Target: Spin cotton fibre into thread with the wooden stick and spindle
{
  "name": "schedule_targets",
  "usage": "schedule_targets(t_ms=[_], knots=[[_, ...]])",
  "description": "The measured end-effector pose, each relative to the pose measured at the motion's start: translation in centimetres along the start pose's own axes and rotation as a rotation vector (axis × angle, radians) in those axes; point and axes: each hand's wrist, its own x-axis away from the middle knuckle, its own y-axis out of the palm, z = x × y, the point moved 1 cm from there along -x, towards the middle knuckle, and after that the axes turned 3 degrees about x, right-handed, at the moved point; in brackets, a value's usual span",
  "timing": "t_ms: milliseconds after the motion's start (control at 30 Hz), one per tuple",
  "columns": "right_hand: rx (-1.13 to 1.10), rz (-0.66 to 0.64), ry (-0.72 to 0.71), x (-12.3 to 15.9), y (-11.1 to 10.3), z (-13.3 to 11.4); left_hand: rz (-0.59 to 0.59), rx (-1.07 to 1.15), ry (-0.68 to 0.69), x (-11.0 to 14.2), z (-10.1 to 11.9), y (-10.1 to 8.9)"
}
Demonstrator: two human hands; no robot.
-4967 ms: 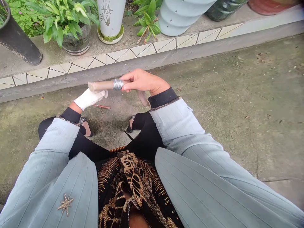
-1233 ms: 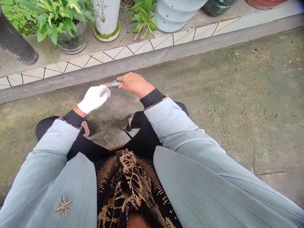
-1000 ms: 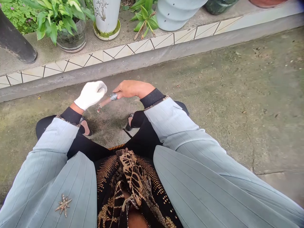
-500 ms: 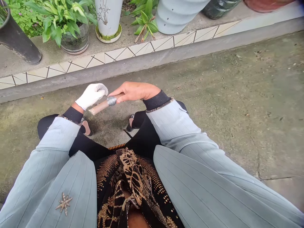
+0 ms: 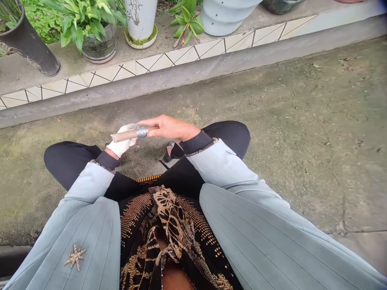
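Concrete ground (image 5: 272, 121) below, right-hand fingers (image 5: 149, 122) pinch a wire-wrapped rod (image 5: 127, 135) that half hides the gloved left hand (image 5: 122, 146).

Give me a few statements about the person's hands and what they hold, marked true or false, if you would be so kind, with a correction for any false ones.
1. The left hand wears a white glove. True.
2. The right hand wears a glove too. False: it is bare, and its fingers hold the tan rod.
3. A silver band wraps around the rod. True.
4. The rod stands upright on the ground. False: it is held off the ground, nearly level, across the gloved hand.
5. A leafy plant in a glass pot stands on the concrete ledge beyond the tiled strip. True.
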Motion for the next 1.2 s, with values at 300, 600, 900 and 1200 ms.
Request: schedule_targets(t_ms=[300,600,900,1200], knots=[[-0.015,0.131,0.088,-0.3,1.3,1.6,0.143,0.35,-0.097,0.9,-0.4,1.3],[0.51,0.429,0.303,0.4,-3.5,2.2,0.059,-0.184,0.035,2.3,-0.2,0.9],[0.822,-0.02,0.441,-0.4,-0.3,2.7,0.021,-0.835,0.274,3.0,2.7,-0.4],[0.247,-0.455,0.077,0.5,1.3,0.6,0.058,-0.842,0.235,2.4,2.9,-1.4]])
